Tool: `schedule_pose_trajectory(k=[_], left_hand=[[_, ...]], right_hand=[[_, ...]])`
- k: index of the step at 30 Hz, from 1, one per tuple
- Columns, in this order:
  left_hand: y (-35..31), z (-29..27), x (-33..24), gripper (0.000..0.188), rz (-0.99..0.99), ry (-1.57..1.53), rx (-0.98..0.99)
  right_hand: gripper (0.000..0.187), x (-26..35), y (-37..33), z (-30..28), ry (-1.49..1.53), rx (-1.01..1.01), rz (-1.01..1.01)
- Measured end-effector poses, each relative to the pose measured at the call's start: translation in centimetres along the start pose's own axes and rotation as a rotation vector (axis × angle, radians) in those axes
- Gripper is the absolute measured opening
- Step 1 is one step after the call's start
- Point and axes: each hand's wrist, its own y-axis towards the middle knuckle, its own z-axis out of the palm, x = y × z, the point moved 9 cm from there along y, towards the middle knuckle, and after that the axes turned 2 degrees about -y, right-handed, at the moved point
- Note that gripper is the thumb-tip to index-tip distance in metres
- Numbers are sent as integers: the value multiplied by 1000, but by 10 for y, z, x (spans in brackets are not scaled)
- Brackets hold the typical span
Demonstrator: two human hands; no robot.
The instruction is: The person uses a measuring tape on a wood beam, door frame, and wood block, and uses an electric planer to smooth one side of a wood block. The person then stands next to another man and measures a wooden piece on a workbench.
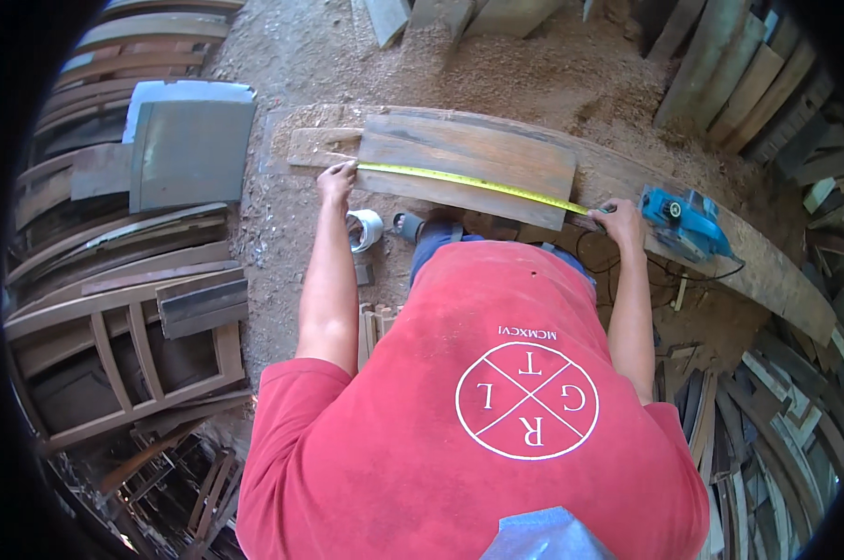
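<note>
Wide board (468,168) lies flat on a long plank (776,271) over sawdust ground; long axis runs left-right, far end tipping slightly toward the blue power tool (685,221). Yellow tape measure (468,179) spans it along that axis. Left hand (336,179) fingers pinch the tape end; right hand (616,217) fingers closed on the case. Judgement: keep tape taut, flat, parallel to the edge
</note>
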Motion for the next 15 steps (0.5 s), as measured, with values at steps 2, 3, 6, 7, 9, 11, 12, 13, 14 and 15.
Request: schedule_pose_trajectory(k=[2, 3, 6, 7, 9, 11, 12, 13, 14, 15], left_hand=[[-5, 3, -1, 27, -38, -74, 5], [-6, 4, -2, 26, -47, -98, 11], [-6, 8, -1, 25, -53, -175, 34], [-3, 6, 1, 25, -51, -203, 40], [-1, 4, 4, 27, -55, -188, 17], [-1, 8, 3, 27, -44, -189, 7], [0, 9, 2, 27, -32, -198, 10], [4, 5, 6, 27, -20, -210, 4], [8, 2, 9, 27, 5, -280, -2], [8, 3, 8, 27, 7, -294, -24]], right_hand=[[34, 1, 1, 1, 6, -15, -8], [34, -1, 2, 3, 24, -10, -3], [34, -5, 5, 6, 60, 11, 14], [33, -3, 4, 5, 59, 24, 19], [32, 0, 2, 2, 47, 31, 27], [32, 3, -1, -1, 22, 20, 32], [31, 3, -3, -2, 13, 21, 25], [31, 5, -2, -1, 4, 24, 9], [30, 7, -1, 0, -6, 27, -7], [29, 10, -2, 1, -22, 33, -22]])
